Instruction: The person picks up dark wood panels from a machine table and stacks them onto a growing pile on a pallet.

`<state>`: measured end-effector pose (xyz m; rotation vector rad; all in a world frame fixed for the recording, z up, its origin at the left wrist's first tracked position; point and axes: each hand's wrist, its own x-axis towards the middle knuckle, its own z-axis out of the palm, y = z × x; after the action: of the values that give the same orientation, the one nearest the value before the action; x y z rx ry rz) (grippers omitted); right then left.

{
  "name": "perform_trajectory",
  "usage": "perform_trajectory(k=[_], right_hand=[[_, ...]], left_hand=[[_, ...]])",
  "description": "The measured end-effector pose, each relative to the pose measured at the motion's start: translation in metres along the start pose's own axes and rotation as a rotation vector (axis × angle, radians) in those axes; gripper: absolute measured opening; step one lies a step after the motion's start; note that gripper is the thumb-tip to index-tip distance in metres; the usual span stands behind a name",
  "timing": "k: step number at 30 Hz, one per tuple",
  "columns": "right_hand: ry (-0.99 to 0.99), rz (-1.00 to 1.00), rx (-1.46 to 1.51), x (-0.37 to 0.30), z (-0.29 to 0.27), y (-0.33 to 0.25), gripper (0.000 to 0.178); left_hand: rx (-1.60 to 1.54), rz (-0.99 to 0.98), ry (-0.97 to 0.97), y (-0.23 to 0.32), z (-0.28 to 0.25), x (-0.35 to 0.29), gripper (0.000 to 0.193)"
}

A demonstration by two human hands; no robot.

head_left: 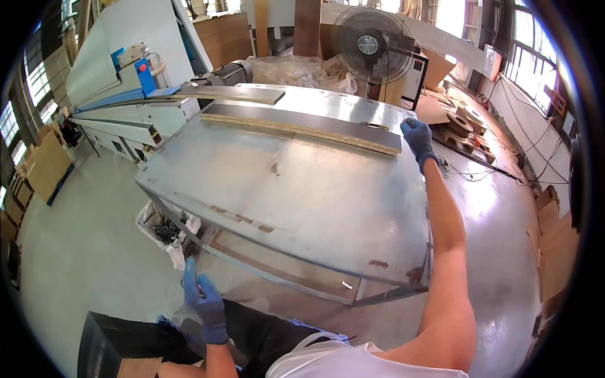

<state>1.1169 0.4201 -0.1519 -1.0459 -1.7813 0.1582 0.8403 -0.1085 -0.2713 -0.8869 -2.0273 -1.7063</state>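
Note:
My right hand point(418, 140), in a blue-grey glove, is closed at the right end of a long narrow board point(302, 129) with a dark top and a raw chipboard edge. Whether the fingers hold anything is hidden. On that board, close to this hand, lies a small thin object point(375, 126). My left hand point(205, 302), gloved in the same colour, is low at the left, away from the table. Its forefinger points up and the other fingers are curled in; a small dark reddish spot shows between them, too small to name. Both boards rest on a metal-topped table point(296, 189).
A second board point(233, 94) lies farther back, beside a white and blue machine point(145, 75). A large fan point(368, 44) stands behind the table. Below its left corner is a plastic-lined bin point(164, 230). A dark panel point(126, 340) stands at the lower left. Scrap pieces point(463, 126) lie right.

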Motion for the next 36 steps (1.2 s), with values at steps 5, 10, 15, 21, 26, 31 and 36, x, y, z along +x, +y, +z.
perform_trajectory(k=[5,10,15,21,26,31,36], right_hand=[[-0.227,-0.037,-0.203,0.046,0.052,0.049,0.028],[-0.513,0.112,-0.355,0.067,0.09,0.048,0.037],[-0.697,0.183,-0.502,0.085,0.103,0.064,0.038],[-0.441,0.295,-0.542,0.077,0.098,0.065,0.036],[-0.42,0.342,-0.526,0.081,0.104,0.07,0.042],[-0.397,0.266,-0.42,0.096,0.108,0.11,0.037],[0.078,0.276,-0.221,0.1,0.086,0.092,0.032]], left_hand=[[0.092,0.374,-0.213,0.066,0.079,0.046,0.037],[0.109,0.454,-0.323,0.082,0.136,0.061,0.033],[0.395,0.39,-0.49,0.081,0.145,0.058,0.037],[0.405,0.366,-0.521,0.091,0.144,0.062,0.034],[0.415,0.39,-0.518,0.087,0.142,0.062,0.033],[0.381,0.413,-0.505,0.086,0.145,0.063,0.031],[0.356,0.388,-0.464,0.085,0.145,0.061,0.029]])
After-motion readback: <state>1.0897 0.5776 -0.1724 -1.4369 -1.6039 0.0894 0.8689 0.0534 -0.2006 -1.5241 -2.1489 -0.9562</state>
